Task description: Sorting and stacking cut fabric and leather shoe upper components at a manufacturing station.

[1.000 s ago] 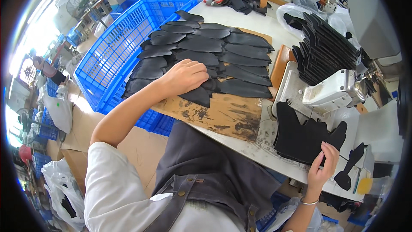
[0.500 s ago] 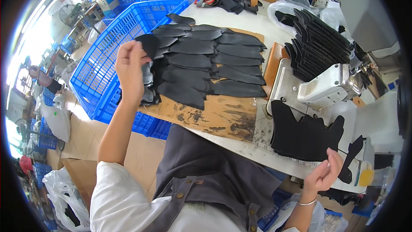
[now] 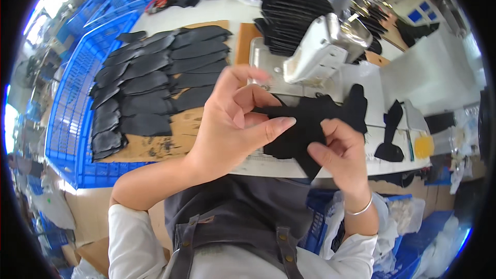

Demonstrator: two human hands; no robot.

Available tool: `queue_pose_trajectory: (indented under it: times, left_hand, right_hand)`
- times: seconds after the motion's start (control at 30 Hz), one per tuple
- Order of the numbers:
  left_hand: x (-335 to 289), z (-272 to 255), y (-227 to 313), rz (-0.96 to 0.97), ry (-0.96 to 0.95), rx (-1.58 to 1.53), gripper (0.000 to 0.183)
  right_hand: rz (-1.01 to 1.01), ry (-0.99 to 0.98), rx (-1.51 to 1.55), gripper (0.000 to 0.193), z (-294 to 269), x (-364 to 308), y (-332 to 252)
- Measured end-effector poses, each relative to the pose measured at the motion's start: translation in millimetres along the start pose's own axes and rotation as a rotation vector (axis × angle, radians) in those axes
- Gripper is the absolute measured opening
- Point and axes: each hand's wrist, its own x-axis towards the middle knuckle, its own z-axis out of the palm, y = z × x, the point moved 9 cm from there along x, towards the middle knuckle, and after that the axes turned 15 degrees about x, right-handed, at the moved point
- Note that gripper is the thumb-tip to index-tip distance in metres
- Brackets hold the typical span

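Observation:
Black fabric pieces are between my hands, in front of the sewing machine; the outlines merge, so I cannot tell how many. One pointed corner hangs toward the table's front edge. My left hand is at their left side, fingers curled and thumb stretched along the cloth, an edge of it passing behind the fingers. At the right side my right hand, with a bracelet on the wrist, pinches the cloth between thumb and fingers. The white sewing machine stands just beyond.
Rows of overlapping black leaf-shaped pieces lie on cardboard at left. A blue crate stands beside them. Behind the machine is a pile of black pieces. Another black piece and a yellow object lie at right.
My left hand has come from the leaf-shaped pieces over to the right, in front of the machine. My right hand has moved inward onto the black fabric. The view has swung right.

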Motion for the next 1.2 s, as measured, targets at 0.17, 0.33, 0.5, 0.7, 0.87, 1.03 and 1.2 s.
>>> queue_pose_trajectory:
  times: [0.17,0.33,0.5,0.7,0.87,1.03,1.2]
  left_hand:
    - [16.3,27.9,-44.4,-0.262,-0.263,0.240,0.042]
    - [15.6,61.4,-72.4,-0.407,-0.688,0.590,0.022]
    - [32.3,70.2,-59.2,0.043,-0.535,1.086,0.044]
    - [32.4,75.0,-59.2,0.138,-0.520,1.184,0.044]
    - [32.4,72.5,-57.8,0.123,-0.519,1.160,0.044]
    - [32.5,71.4,-60.7,0.088,-0.534,1.139,0.045]
    - [31.6,71.9,-60.8,0.106,-0.541,1.153,0.044]
  right_hand:
    - [0.221,-0.035,-0.093,0.015,-49.1,12.3,-6.0]
    - [0.312,-0.167,-0.353,0.019,-60.0,23.9,3.6]
    - [0.447,-0.153,-0.390,0.028,-62.6,17.6,19.5]
    - [0.256,-0.184,-0.550,0.029,-60.8,18.3,11.3]
    - [0.089,-0.236,-0.663,0.033,-51.3,20.5,0.5]
    - [0.052,-0.267,-0.686,0.032,-47.5,20.8,1.4]
    - [0.036,-0.284,-0.684,0.032,-46.2,21.4,2.2]
